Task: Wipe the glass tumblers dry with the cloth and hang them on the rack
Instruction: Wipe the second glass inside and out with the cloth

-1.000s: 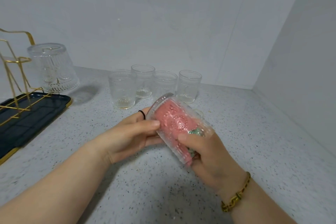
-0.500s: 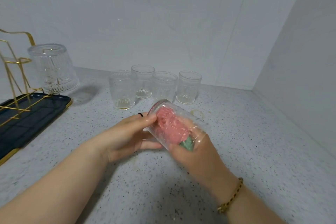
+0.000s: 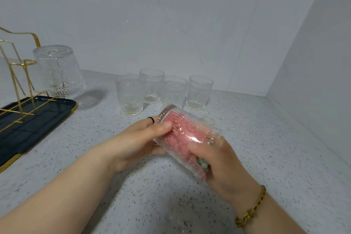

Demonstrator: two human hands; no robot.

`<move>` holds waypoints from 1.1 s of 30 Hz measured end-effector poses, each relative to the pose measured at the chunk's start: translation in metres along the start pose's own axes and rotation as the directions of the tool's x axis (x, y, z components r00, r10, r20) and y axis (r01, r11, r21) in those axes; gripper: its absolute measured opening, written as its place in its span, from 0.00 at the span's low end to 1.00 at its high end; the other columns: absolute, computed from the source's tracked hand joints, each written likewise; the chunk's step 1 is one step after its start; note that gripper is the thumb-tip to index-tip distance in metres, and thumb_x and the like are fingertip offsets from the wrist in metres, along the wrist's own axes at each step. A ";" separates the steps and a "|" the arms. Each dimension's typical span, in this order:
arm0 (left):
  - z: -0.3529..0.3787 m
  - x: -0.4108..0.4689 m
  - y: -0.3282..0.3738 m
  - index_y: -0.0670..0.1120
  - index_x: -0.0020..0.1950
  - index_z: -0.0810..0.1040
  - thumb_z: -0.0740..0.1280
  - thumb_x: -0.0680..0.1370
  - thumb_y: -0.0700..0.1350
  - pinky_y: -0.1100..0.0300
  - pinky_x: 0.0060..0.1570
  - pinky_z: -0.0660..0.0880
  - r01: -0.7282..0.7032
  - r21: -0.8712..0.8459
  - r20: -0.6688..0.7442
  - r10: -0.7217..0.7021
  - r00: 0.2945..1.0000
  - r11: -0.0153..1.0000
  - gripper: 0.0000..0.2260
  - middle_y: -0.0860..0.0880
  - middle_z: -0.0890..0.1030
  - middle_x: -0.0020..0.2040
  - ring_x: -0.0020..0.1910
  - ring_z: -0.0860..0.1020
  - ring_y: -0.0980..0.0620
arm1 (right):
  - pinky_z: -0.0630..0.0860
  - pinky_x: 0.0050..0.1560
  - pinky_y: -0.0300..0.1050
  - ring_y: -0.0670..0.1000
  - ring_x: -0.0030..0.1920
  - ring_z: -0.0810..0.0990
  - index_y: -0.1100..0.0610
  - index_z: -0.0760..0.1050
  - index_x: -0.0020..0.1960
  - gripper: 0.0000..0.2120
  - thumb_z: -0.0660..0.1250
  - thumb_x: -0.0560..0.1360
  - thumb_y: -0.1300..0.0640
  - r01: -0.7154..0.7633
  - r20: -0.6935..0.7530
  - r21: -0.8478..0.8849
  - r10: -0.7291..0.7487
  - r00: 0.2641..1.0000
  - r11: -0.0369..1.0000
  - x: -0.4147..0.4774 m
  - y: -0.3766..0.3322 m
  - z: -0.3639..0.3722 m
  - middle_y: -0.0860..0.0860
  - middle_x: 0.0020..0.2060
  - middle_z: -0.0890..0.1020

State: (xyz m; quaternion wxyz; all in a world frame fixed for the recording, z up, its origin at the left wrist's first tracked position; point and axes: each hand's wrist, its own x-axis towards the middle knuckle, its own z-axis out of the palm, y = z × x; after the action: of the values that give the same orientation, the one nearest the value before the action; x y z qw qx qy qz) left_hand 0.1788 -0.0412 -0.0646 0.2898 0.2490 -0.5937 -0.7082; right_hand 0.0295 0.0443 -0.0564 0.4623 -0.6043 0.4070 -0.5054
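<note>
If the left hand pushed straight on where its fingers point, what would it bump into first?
The held tumbler, stuffed with the pink cloth; the left hand grips its end. Beyond, probably the rightmost standing tumbler, though depth is unclear.

rack (image 3: 19, 78) cut by left edge | tray (image 3: 43, 119) too | cloth (image 3: 180, 137) blurred through ribbed tumbler (image 3: 210, 131)

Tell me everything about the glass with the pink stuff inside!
It's a clear glass tumbler with ribbed, bumpy sides, tipped sideways above the speckled counter. A pink cloth fills it, with a green bit at the lower end. The left hand grips the upper end; the right hand grips the lower end.
</note>
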 end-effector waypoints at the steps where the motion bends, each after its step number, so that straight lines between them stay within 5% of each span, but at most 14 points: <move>1: -0.001 0.000 0.000 0.43 0.53 0.77 0.79 0.46 0.61 0.60 0.45 0.79 -0.020 -0.012 0.019 0.020 1.000 1.000 0.40 0.45 0.84 0.47 0.47 0.82 0.49 | 0.75 0.52 0.59 0.64 0.51 0.78 0.61 0.76 0.54 0.16 0.62 0.69 0.59 -0.046 0.043 0.169 0.039 0.998 0.985 0.001 -0.001 0.001 0.65 0.50 0.79; 4: 0.001 0.000 -0.001 0.44 0.48 0.79 0.80 0.44 0.60 0.60 0.36 0.79 -0.051 -0.015 -0.012 0.051 0.999 0.999 0.37 0.47 0.85 0.40 0.39 0.83 0.51 | 0.75 0.56 0.53 0.58 0.54 0.78 0.62 0.75 0.57 0.16 0.61 0.71 0.59 -0.064 0.135 0.337 0.019 0.991 0.939 0.003 -0.004 0.005 0.61 0.52 0.79; 8: 0.010 -0.002 0.002 0.47 0.38 0.83 0.74 0.62 0.57 0.56 0.29 0.80 0.063 -0.012 -0.075 -0.064 0.995 0.998 0.14 0.46 0.85 0.38 0.35 0.83 0.49 | 0.77 0.44 0.44 0.48 0.44 0.80 0.49 0.74 0.52 0.17 0.69 0.64 0.57 0.022 0.128 -0.188 0.002 0.992 0.982 -0.001 0.000 0.009 0.46 0.41 0.80; 12: 0.005 -0.003 0.004 0.46 0.44 0.82 0.73 0.58 0.58 0.56 0.33 0.81 0.095 -0.061 -0.006 -0.095 0.995 0.994 0.21 0.46 0.85 0.40 0.38 0.84 0.50 | 0.73 0.32 0.35 0.43 0.30 0.76 0.58 0.73 0.47 0.08 0.63 0.69 0.66 -0.011 0.086 -0.264 0.035 0.996 0.964 -0.003 -0.001 0.011 0.48 0.32 0.78; 15: -0.004 -0.004 0.006 0.47 0.51 0.82 0.81 0.49 0.55 0.60 0.44 0.79 -0.022 -0.154 0.137 0.043 0.990 0.988 0.33 0.45 0.84 0.49 0.48 0.82 0.50 | 0.74 0.34 0.48 0.60 0.33 0.75 0.51 0.80 0.44 0.10 0.66 0.64 0.59 -0.037 0.026 -0.065 0.038 0.999 0.997 -0.002 -0.003 0.003 0.55 0.35 0.80; 17: -0.007 -0.003 0.005 0.48 0.56 0.77 0.82 0.48 0.54 0.62 0.45 0.78 -0.076 -0.140 0.161 0.099 0.982 0.987 0.37 0.47 0.84 0.49 0.49 0.82 0.51 | 0.74 0.33 0.42 0.52 0.31 0.77 0.54 0.81 0.36 0.09 0.68 0.57 0.57 -0.145 0.035 0.323 0.142 0.989 0.935 -0.001 -0.003 -0.001 0.53 0.31 0.79; 19: -0.005 -0.003 0.004 0.47 0.50 0.79 0.81 0.48 0.55 0.63 0.41 0.78 -0.094 -0.104 0.123 0.107 0.987 0.990 0.34 0.48 0.85 0.44 0.43 0.83 0.53 | 0.78 0.38 0.43 0.52 0.37 0.80 0.58 0.82 0.39 0.12 0.68 0.57 0.57 -0.166 0.081 0.454 0.145 0.986 0.875 -0.002 -0.007 0.002 0.55 0.37 0.81; 21: 0.002 -0.003 0.006 0.45 0.43 0.81 0.80 0.49 0.58 0.63 0.34 0.78 -0.049 -0.078 0.049 0.053 0.997 0.996 0.28 0.48 0.84 0.37 0.37 0.83 0.53 | 0.78 0.37 0.39 0.47 0.37 0.81 0.56 0.82 0.40 0.10 0.66 0.62 0.62 -0.160 0.132 0.313 0.124 0.984 0.936 -0.003 -0.007 0.004 0.50 0.35 0.83; 23: 0.008 -0.003 0.005 0.45 0.41 0.80 0.76 0.59 0.58 0.60 0.27 0.79 0.029 -0.055 -0.053 -0.032 0.998 0.998 0.20 0.48 0.84 0.33 0.32 0.82 0.53 | 0.79 0.37 0.40 0.47 0.37 0.81 0.56 0.77 0.42 0.08 0.65 0.66 0.65 -0.064 0.113 -0.052 0.070 0.991 0.997 0.000 -0.004 0.011 0.50 0.33 0.81; 25: 0.007 -0.003 0.005 0.44 0.44 0.77 0.70 0.64 0.56 0.58 0.28 0.80 0.092 -0.062 -0.081 -0.097 0.992 0.994 0.17 0.47 0.84 0.33 0.31 0.82 0.51 | 0.80 0.43 0.48 0.51 0.41 0.81 0.56 0.74 0.47 0.09 0.68 0.68 0.65 -0.005 0.102 -0.239 0.030 0.994 0.971 0.001 0.000 0.014 0.53 0.37 0.80; 26: 0.006 -0.003 0.005 0.44 0.45 0.77 0.71 0.64 0.56 0.58 0.30 0.80 0.097 -0.061 -0.052 -0.100 0.994 0.993 0.19 0.46 0.84 0.35 0.33 0.83 0.51 | 0.79 0.40 0.41 0.47 0.38 0.81 0.52 0.75 0.45 0.08 0.68 0.68 0.62 -0.011 0.065 -0.267 0.030 0.997 0.964 0.001 0.000 0.012 0.50 0.35 0.80; 28: 0.001 -0.004 0.005 0.44 0.48 0.78 0.78 0.56 0.57 0.59 0.36 0.81 0.044 -0.066 0.061 -0.040 0.997 0.997 0.27 0.45 0.85 0.41 0.40 0.83 0.50 | 0.78 0.39 0.44 0.50 0.37 0.80 0.50 0.79 0.43 0.06 0.69 0.66 0.56 -0.054 0.003 -0.169 0.055 0.998 0.984 0.000 -0.003 0.004 0.52 0.37 0.81; 31: -0.007 -0.005 0.004 0.46 0.52 0.77 0.81 0.50 0.55 0.59 0.41 0.80 -0.013 -0.047 0.165 0.020 0.986 0.999 0.34 0.46 0.84 0.45 0.45 0.83 0.50 | 0.80 0.42 0.47 0.58 0.42 0.81 0.61 0.80 0.47 0.15 0.67 0.61 0.57 -0.114 0.107 0.366 0.080 0.991 0.924 0.000 -0.008 -0.002 0.63 0.42 0.81; 33: -0.005 -0.003 0.003 0.44 0.51 0.77 0.81 0.49 0.56 0.57 0.40 0.81 -0.004 -0.001 0.144 0.004 0.990 1.000 0.35 0.45 0.84 0.44 0.43 0.83 0.49 | 0.79 0.40 0.43 0.54 0.41 0.82 0.63 0.80 0.46 0.14 0.65 0.63 0.60 -0.120 0.163 0.432 0.053 0.985 0.894 0.000 -0.010 0.001 0.59 0.40 0.82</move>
State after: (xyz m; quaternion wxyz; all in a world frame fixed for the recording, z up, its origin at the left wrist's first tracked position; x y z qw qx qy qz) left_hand 0.1850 -0.0429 -0.0627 0.2478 0.1960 -0.6134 -0.7239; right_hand 0.0310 0.0468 -0.0468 0.6377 -0.5011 0.2735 -0.5172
